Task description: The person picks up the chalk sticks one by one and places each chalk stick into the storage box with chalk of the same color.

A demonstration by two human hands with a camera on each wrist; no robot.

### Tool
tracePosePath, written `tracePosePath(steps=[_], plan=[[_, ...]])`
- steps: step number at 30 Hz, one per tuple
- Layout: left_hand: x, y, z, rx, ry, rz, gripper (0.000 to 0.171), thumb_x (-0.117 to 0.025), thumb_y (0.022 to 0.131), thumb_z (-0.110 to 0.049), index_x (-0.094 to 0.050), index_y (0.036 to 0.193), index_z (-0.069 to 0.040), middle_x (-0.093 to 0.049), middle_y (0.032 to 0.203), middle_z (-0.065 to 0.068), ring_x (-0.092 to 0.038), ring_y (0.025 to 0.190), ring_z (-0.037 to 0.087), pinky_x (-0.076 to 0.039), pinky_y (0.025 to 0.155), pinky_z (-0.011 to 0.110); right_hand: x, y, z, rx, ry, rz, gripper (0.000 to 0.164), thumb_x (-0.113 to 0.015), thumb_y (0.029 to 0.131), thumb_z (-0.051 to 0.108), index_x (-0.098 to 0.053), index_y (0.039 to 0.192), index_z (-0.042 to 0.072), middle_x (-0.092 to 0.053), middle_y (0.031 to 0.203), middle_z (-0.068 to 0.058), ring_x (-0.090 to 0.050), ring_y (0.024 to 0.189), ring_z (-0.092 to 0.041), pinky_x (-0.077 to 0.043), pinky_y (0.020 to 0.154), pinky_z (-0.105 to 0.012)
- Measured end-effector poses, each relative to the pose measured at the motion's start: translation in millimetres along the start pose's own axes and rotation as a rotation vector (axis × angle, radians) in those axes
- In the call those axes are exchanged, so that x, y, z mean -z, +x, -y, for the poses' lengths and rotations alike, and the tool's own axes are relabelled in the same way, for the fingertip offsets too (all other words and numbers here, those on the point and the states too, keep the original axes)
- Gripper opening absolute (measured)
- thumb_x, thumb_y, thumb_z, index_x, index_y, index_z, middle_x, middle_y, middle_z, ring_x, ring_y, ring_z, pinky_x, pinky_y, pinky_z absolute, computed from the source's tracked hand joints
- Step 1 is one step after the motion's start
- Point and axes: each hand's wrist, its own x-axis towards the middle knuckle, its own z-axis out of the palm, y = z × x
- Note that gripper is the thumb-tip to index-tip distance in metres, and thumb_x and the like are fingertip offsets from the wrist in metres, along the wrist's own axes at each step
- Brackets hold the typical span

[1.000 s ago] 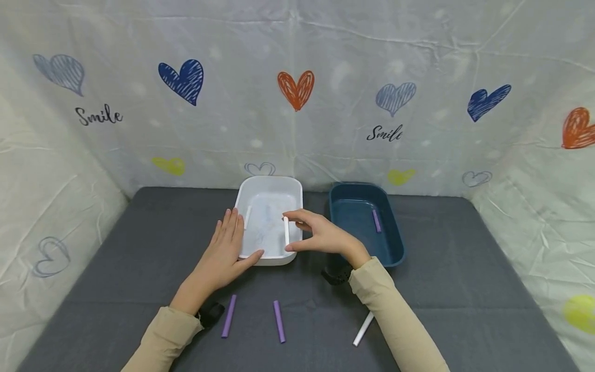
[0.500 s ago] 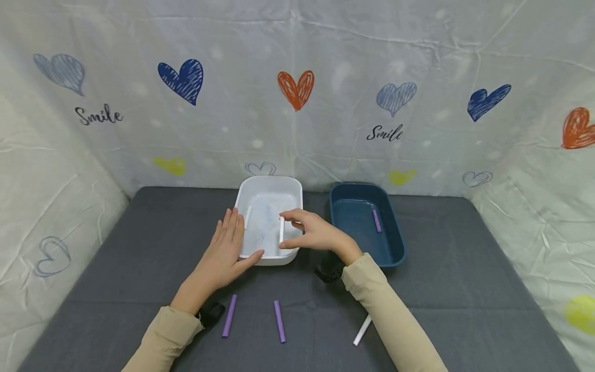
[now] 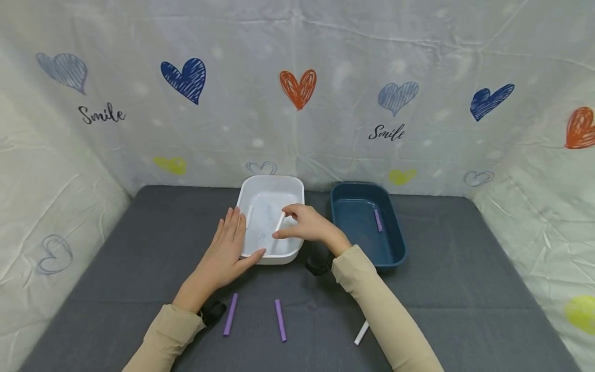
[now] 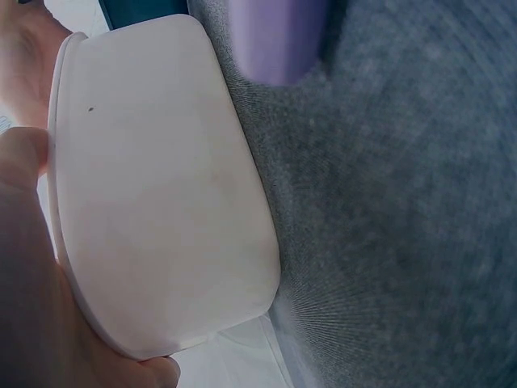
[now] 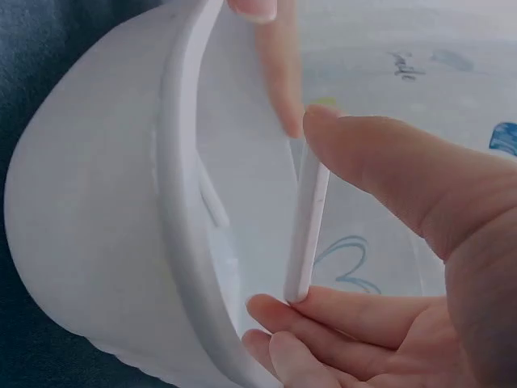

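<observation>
My right hand [image 3: 310,226] pinches a white stick [image 3: 280,221] between thumb and fingertips, over the inside of a white plastic tray [image 3: 271,260]. In the right wrist view the stick [image 5: 307,230] spans from the thumb to the fingers beneath. My left hand [image 3: 224,253] lies along the tray's left side, fingers extended on the rim, thumb at the front edge. Another white stick [image 3: 249,217] lies inside the tray by the left wall, partly behind my left fingers.
A dark blue tray [image 3: 395,247] stands to the right with one purple stick [image 3: 378,220] inside. Nearer me on the grey cloth lie two purple sticks [image 3: 230,315] and a white stick [image 3: 361,333] partly under my right sleeve. A patterned curtain [image 3: 297,139] closes off the back.
My right hand has shifted left and slightly away from me, further over the white tray. Its white stick has gone from nearly upright in view to slanted. My left hand stays in place.
</observation>
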Motion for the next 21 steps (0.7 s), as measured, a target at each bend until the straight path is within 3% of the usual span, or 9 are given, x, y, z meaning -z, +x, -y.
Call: tracePosePath(steps=[21], plan=[[-3.3, 3.5, 0.2, 0.0, -0.009, 0.014, 0.099, -0.053, 0.097, -0.056, -0.01, 0.153, 0.013, 0.003, 0.162, 0.028, 0.009, 0.15, 0.038, -0.006, 0.118, 0.059, 0, 32, -9, -0.036, 0.035, -0.023, 0.071, -0.078, 0.084, 0.036, -0.054, 0.14, 0.001, -0.058, 0.135, -0.01, -0.054, 0.123, -0.023, -0.046, 0.102, -0.038]])
